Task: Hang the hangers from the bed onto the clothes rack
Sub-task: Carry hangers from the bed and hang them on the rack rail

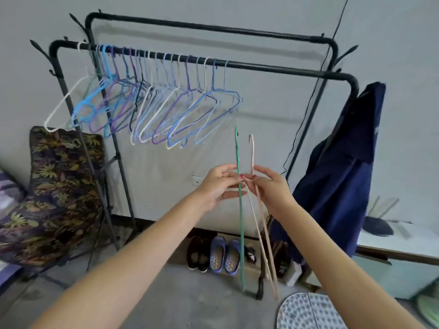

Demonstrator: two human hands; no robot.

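Both forearms reach up from the bottom edge of my view, and I see the left hand and right hand meeting in the middle of the frame. Left fingers curl round the neck of a green hanger, seen edge-on, its hook pointing up and its body hanging straight down toward the floor. Right fingers pinch a pale pink hanger just beside it, also edge-on, hook up, its lower part slanting down to the right. The two hangers touch or nearly touch where my fingertips come together; I cannot tell which.

Beyond the hands stands a black clothes rack with two rails. On the left half of the nearer rail hang many hangers in white, blue and purple, crowded together; the right half of that rail is bare metal. A dark blue garment hangs at the rack's right end. Under the rack sit blue slippers and dark shoes. A folding chair with leaf-patterned fabric stands at the left.
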